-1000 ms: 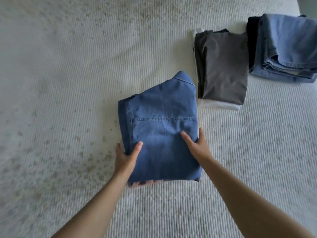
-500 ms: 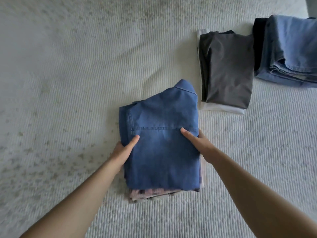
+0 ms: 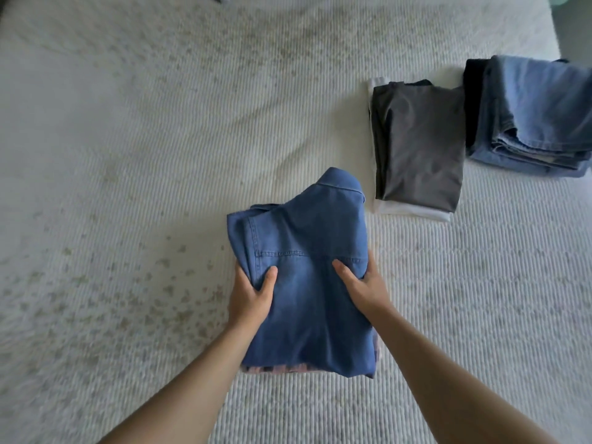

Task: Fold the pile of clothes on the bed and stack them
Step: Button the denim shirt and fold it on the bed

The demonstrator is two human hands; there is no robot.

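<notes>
Both hands, left hand and right hand, grip folded denim shirt atop pinkish garment, 2 stacks far right done, no loose clothes visible

Single head-worn wide view, forward and down, close above bed

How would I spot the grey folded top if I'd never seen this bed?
Look to the far right of the white bed, where two stacks sit side by side. The grey folded top crowns the nearer-left stack, over a white garment. Its neighbour, the jeans stack, is blue denim.
</notes>
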